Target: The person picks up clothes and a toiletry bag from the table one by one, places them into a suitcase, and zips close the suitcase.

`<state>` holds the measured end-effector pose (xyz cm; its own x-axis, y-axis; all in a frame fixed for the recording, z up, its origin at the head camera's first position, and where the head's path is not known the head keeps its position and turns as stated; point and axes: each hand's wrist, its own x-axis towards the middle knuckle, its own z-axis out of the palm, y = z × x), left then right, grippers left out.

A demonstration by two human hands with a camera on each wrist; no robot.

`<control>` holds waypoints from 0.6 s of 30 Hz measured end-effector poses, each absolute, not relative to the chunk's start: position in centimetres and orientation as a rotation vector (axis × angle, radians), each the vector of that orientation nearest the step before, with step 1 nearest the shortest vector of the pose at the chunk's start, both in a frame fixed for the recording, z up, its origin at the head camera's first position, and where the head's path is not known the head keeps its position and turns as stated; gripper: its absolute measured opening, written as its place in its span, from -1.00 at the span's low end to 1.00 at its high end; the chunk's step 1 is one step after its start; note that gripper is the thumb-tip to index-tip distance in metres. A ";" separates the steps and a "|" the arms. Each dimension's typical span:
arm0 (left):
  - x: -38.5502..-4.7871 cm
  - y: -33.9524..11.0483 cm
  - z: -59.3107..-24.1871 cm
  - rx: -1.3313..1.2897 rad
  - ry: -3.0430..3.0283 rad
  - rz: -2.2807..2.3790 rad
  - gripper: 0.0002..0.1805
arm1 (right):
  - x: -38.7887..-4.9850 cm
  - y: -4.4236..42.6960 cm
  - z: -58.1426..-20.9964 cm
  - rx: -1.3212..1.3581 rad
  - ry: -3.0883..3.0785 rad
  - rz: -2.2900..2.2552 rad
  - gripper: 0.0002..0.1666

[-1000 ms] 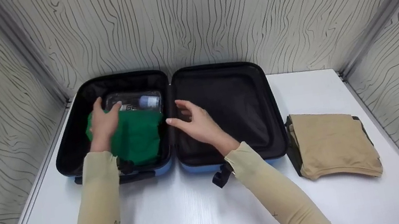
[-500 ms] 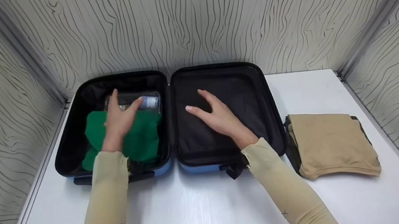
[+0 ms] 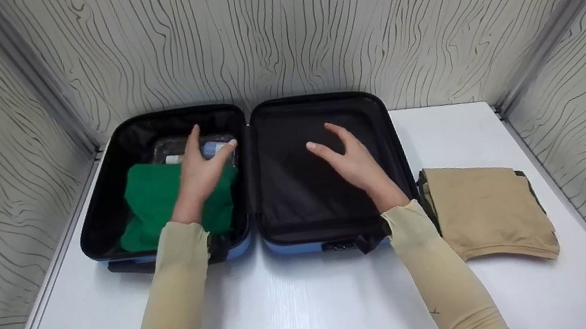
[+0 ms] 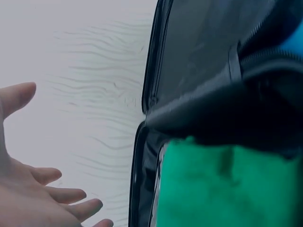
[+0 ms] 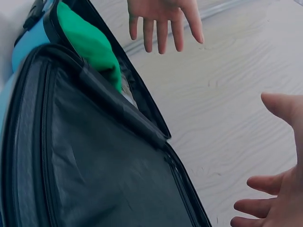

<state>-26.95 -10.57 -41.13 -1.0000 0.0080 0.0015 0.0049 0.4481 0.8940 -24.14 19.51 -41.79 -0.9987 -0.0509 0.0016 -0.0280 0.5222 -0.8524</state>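
An opened suitcase lies flat, its two black-lined halves side by side. Folded green cloth (image 3: 152, 197) fills the front of the left half (image 3: 104, 208), with a clear case (image 3: 165, 148) holding a blue-and-white item behind it. Over the cloth hovers my left hand (image 3: 200, 174), fingers spread and holding nothing. My right hand (image 3: 355, 163) is above the bare right half (image 3: 297, 187), thumb and fingers apart, also holding nothing. Both hands also show in the right wrist view, the left (image 5: 163, 19) at the top and the right (image 5: 279, 189) at the right edge.
Folded tan cloth (image 3: 485, 210) lies on dark cloth on the white table (image 3: 289, 320), right of the suitcase. Patterned panels (image 3: 270, 25) stand behind and at both sides. A black strap (image 3: 368, 242) hangs at the right half's front edge.
Both hands have moved to the right: the left across the green cloth, the right from the middle hinge over the right half. More of the cloth's left side shows.
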 end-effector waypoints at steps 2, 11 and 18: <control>-26.9 -9.9 -41.1 0.029 2.652 1.672 0.01 | -24.1 20.3 -41.8 -0.043 2.715 -1.525 0.04; -26.4 -7.2 -41.4 0.094 2.619 1.651 0.02 | -23.8 22.8 -41.9 -0.020 2.742 -1.531 0.01; -26.0 -5.0 -41.8 0.159 2.626 1.638 0.03 | -23.4 24.4 -41.6 0.034 2.760 -1.532 -0.01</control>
